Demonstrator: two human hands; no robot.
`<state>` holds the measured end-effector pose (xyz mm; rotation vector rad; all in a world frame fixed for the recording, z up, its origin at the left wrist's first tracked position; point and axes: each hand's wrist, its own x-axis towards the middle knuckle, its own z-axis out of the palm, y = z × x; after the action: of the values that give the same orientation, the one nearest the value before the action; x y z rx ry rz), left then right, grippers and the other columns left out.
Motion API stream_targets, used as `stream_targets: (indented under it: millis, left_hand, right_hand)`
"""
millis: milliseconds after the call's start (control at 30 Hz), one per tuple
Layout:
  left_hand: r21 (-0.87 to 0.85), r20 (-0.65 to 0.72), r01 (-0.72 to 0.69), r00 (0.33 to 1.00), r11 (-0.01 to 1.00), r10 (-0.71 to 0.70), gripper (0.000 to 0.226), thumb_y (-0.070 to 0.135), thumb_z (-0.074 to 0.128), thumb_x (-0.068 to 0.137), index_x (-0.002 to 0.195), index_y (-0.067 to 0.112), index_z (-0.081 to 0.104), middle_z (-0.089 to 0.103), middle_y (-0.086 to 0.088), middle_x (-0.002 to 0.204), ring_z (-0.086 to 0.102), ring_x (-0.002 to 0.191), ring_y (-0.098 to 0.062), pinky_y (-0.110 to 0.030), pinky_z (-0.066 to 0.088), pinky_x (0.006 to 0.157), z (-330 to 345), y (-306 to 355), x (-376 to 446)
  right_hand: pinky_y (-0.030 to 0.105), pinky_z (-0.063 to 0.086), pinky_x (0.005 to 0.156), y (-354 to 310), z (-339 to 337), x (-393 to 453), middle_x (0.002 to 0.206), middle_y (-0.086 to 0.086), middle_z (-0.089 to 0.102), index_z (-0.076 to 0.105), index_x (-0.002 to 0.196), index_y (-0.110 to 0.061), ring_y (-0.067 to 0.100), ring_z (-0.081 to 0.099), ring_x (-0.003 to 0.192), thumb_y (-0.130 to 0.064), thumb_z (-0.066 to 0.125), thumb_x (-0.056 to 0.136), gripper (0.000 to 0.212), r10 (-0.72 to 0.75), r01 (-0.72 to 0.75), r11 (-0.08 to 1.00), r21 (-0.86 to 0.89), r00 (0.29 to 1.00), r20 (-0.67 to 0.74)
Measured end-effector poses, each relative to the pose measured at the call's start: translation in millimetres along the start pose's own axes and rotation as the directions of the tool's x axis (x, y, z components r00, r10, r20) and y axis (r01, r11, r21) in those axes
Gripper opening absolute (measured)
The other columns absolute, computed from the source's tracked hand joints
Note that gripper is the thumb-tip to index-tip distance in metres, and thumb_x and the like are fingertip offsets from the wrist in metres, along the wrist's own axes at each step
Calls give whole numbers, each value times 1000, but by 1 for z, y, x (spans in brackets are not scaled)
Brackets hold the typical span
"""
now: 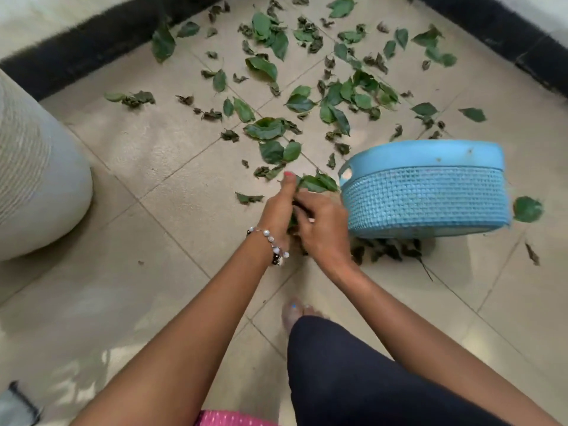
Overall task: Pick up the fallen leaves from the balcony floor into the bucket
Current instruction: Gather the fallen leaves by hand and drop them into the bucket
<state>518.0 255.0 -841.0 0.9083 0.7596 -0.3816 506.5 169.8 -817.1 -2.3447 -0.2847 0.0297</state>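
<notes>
Green and dried fallen leaves (338,96), light, limp and crumbly, litter the upper tiled floor (147,167); at centre both hands (302,216) press a bunch together beside the blue woven-textured plastic bucket (425,201), best cupped.

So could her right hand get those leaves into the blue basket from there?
Probably yes: the right hand is right beside the basket, with nothing between them. Both hands grip leaves, though the basket's opening faces away from the camera.
</notes>
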Motion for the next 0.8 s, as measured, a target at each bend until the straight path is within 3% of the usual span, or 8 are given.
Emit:
stream_targets:
  millis: [67, 133, 233, 333, 433, 567, 700, 800]
  left_hand:
    - [-236, -34, 111, 992, 965, -122, 56, 61, 48, 91, 103, 9, 68, 69, -16, 114, 65, 109, -30, -44, 46, 103, 4, -13, 1]
    - [-340, -72, 133, 983, 931, -167, 49, 53, 45, 96, 94, 8, 66, 67, -17, 117, 64, 108, -30, -42, 48, 101, 1, -22, 2]
    - [-366, -169, 121, 966, 923, -194, 35, 36, 46, 101, 89, 7, 63, 69, -12, 95, 67, 80, -24, -33, 56, 59, 2, -22, -1]
    - [-310, -276, 51, 951, 949, -141, 26, 20, 52, 100, 80, 4, 60, 64, -7, 60, 60, 46, -17, -22, 48, 41, 13, -26, -4]
    - [-308, -224, 32, 969, 951, -106, 35, 19, 48, 102, 71, 5, 55, 56, -5, 51, 47, 34, -11, -16, 42, 38, 24, -34, -10]
    - [-231, -172, 48, 981, 972, -89, 32, 21, 49, 102, 77, 3, 60, 56, -7, 68, 47, 42, -9, -17, 44, 41, 32, -43, -15]
    - [-170, -111, 60, 991, 984, -80, 25, 16, 49, 101, 85, 2, 63, 57, -9, 73, 52, 47, -11, -21, 48, 45, 37, -49, -20]
    - [-166, -109, 45, 992, 985, -63, 20, 10, 49, 100, 88, 1, 63, 59, -12, 76, 56, 49, -14, -22, 51, 45, 40, -47, -21]
  right_hand:
    - [36, 48, 73, -2, 1, -11, 84, 11, 70, 70, 88, -5, 26, 62, 79, -7, 49, 81, 22, -98, 103, 994, -25, 983, 154]
    - [45, 44, 94, 5, -3, -20, 105, 6, 69, 69, 103, -12, 27, 58, 106, -18, 44, 82, 33, -102, 141, 985, -101, 941, 321]
    - [48, 15, 114, 18, -20, -36, 148, -4, 44, 55, 133, -23, 17, 24, 144, -5, 47, 84, 53, -63, 174, 964, -199, 881, 469]
    - [34, 36, 107, 29, -36, -57, 130, 8, 62, 68, 119, -11, 25, 54, 124, 1, 48, 77, 48, -129, 146, 987, -59, 964, 231]
    - [26, 48, 84, 53, -53, -74, 102, 8, 73, 73, 100, -8, 22, 66, 93, 2, 53, 83, 29, 210, -210, 970, -120, 978, -14]
    - [36, 39, 100, 102, -87, -86, 134, 20, 45, 63, 115, -8, 32, 42, 121, -22, 54, 93, 28, 512, -505, 749, -429, 852, -110]
    - [55, 23, 112, 127, -91, -77, 151, 18, 25, 48, 136, -25, 39, 17, 140, -52, 53, 92, 52, 533, -461, 767, -445, 845, 42]
    - [51, 26, 110, 123, -77, -70, 147, 18, 31, 51, 131, -20, 38, 25, 135, -51, 53, 92, 50, 483, -419, 783, -459, 875, 26]
